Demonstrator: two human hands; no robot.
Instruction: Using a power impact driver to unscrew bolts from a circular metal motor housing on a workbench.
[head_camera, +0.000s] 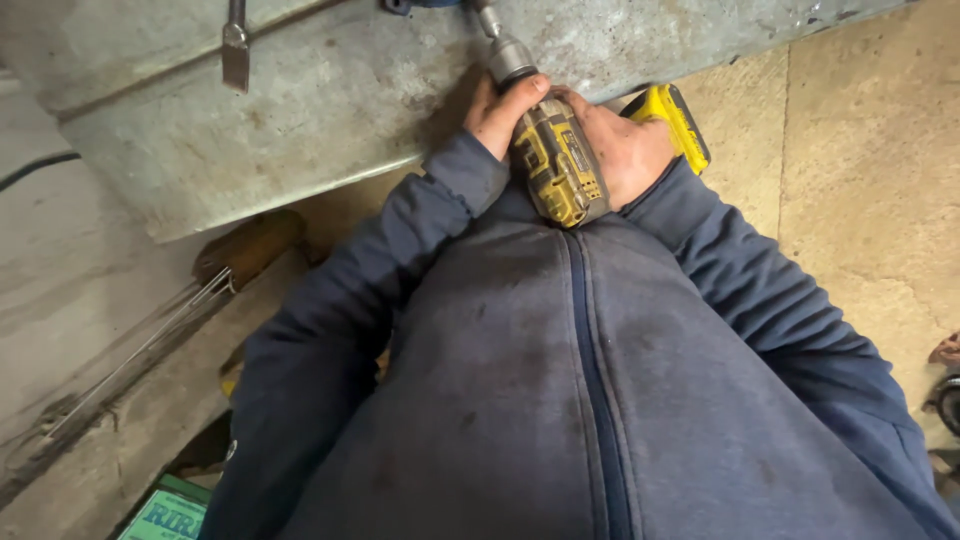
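Both our hands, left hand (497, 112) and right hand (625, 148), clasp closed around the yellow cordless drill (560, 165), pressed against the grey metal panel (330, 90).

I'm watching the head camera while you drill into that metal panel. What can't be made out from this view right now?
- Head view: the bit tip of the yellow drill is cut off by the top edge, so its contact with the grey metal panel is unseen.
- The trigger is hidden under the right hand.
- The left hand covers the drill's front.
- The flat tool hanging on the panel is cut off at the top.
- The green box is cropped by the bottom edge.
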